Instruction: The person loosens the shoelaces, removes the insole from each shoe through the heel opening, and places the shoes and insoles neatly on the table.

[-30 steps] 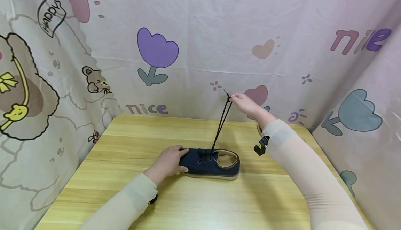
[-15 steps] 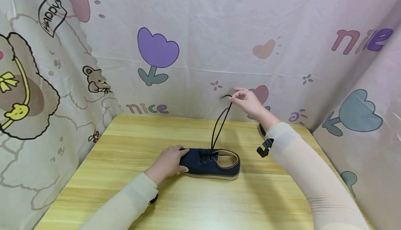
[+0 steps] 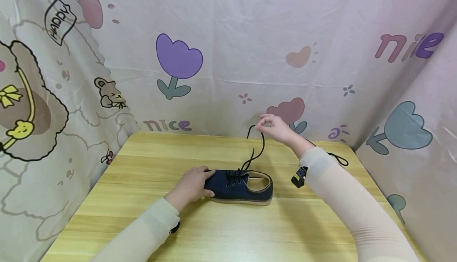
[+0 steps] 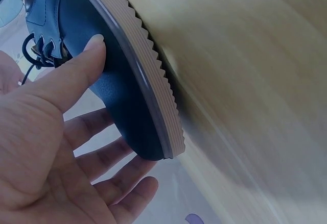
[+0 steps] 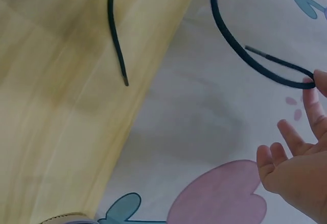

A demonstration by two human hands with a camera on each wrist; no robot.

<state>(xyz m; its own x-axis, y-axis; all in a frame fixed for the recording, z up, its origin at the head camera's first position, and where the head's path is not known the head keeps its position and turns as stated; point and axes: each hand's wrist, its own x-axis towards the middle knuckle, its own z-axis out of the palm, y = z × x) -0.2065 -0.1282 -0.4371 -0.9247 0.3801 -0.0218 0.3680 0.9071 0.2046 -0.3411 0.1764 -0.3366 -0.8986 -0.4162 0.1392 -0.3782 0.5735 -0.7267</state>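
Note:
A navy lace-up shoe point(image 3: 233, 188) with a tan sole lies on the wooden table, its opening to the right. My left hand point(image 3: 192, 183) grips the toe. In the left wrist view the thumb point(image 4: 84, 66) presses one side of the upper and the fingers reach round the other. Above and behind the shoe, my right hand point(image 3: 276, 129) pinches a black shoelace point(image 5: 232, 44) between thumb and index finger, a short tip sticking out past them. The other lace end point(image 5: 116, 38) is loose, rising in a curve from the eyelets. Several eyelets are laced.
Behind my right forearm, a black lace loop point(image 3: 340, 160) shows at the table's back right; part of another shoe's rim point(image 5: 69, 219) appears in the right wrist view. A printed curtain point(image 3: 221, 55) hangs close behind the table point(image 3: 160, 151) and along both sides.
My right hand first held both lace ends together up high. One end has slipped free and dropped, and the hand has come down a little with the other. My left hand stays put.

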